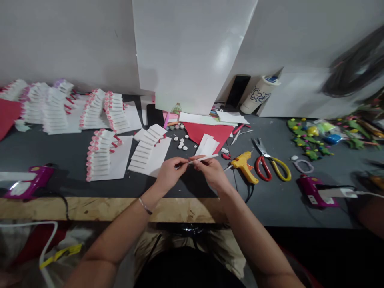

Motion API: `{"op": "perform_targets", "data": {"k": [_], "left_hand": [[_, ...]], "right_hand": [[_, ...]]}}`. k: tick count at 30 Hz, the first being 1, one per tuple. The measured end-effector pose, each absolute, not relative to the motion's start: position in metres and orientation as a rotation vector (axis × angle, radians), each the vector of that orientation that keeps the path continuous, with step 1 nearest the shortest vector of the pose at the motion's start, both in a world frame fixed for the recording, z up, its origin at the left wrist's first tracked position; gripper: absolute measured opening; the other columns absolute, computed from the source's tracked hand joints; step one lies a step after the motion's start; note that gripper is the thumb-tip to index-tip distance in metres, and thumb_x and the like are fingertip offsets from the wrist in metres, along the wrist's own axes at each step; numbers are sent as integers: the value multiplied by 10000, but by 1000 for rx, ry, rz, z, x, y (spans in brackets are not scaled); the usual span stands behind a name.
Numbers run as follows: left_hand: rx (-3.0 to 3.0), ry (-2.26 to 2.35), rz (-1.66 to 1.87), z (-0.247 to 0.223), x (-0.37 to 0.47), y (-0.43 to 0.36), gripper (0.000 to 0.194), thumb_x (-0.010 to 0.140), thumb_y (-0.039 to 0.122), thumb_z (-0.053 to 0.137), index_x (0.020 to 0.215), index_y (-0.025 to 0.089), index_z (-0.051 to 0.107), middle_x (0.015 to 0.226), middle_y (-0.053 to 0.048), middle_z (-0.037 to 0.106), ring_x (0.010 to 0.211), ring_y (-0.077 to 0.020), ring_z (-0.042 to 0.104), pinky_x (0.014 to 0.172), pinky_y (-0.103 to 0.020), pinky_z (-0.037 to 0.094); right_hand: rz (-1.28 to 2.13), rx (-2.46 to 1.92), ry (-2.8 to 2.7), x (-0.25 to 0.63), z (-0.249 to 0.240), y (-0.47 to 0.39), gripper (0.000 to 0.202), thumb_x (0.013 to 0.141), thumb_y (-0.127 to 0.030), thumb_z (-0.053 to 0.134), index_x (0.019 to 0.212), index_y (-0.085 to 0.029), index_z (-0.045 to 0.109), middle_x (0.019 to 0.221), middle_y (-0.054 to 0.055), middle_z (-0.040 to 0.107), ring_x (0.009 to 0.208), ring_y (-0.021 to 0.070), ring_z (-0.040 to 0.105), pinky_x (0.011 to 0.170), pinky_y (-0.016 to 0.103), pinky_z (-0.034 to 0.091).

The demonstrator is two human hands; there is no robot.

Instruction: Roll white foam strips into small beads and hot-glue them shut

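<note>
My left hand (170, 174) and my right hand (211, 171) meet over the dark table's front part. Between their pinched fingertips lies a thin white strip (207, 157), its far end sticking out to the right past my right fingers. Just behind the hands are white paper pieces (210, 143) on a red sheet (196, 131). Small white lumps (181, 143) lie behind my left hand. To its left, a fanned row of white cards (143, 150) rests on a white sheet (163, 154).
A yellow glue gun (245, 167) and scissors (264, 154) lie right of my hands. Farther right are a purple power socket (315, 191) and green decorations (306, 138). More card rows with pink edges (100, 154) stand left. A white cup (256, 95) and phone (238, 91) are behind.
</note>
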State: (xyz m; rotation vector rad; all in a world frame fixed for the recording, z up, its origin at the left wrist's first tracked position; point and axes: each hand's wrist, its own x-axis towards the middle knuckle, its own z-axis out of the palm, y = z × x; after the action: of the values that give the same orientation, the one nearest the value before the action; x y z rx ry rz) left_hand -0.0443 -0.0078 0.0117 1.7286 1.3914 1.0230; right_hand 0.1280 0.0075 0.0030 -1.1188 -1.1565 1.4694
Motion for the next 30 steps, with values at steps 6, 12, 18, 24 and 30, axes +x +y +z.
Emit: {"op": "perform_targets", "data": {"k": [6,12,18,24,30], "left_hand": [[2055,1441,1147,9,-43,-12,186,903,163,545,995,205,701,907,-46,734,825,-166,668,764,-301,533],[2122,1431,1116,11,-42,-13,127,890,145,516,903,194,633,882,-43,695,862,-178,652,771,-307,535],[1984,1373,1149,12,-41,-14,80,909,235,567,872,194,625,871,-36,678,835,-166,648,754,-291,536],[1870,1396,1199,11,-41,-15,130,935,281,568,884,194,650,868,-32,699,807,-162,659,760,-296,544],[1851,1452,1188,12,-41,-13,179,944,264,577,1082,216,679,986,-48,718,886,-168,676,806,-308,548]], "right_hand": [[1569,-1042,-937,130,-6,9,279,610,-415,850,813,-233,789,694,-9,712,657,127,600,632,256,456],[1543,-1009,-961,133,-7,6,280,623,-441,857,811,-244,790,798,4,738,708,144,643,683,276,512],[1516,-989,-987,134,-7,5,291,645,-456,843,829,-238,787,819,11,733,718,153,646,692,290,526],[1512,-930,-948,132,-5,4,253,658,-411,841,842,-244,793,801,0,728,704,137,630,683,278,505],[1492,-976,-942,132,-7,4,287,656,-418,837,870,-234,787,797,8,745,702,143,637,703,298,513]]}}
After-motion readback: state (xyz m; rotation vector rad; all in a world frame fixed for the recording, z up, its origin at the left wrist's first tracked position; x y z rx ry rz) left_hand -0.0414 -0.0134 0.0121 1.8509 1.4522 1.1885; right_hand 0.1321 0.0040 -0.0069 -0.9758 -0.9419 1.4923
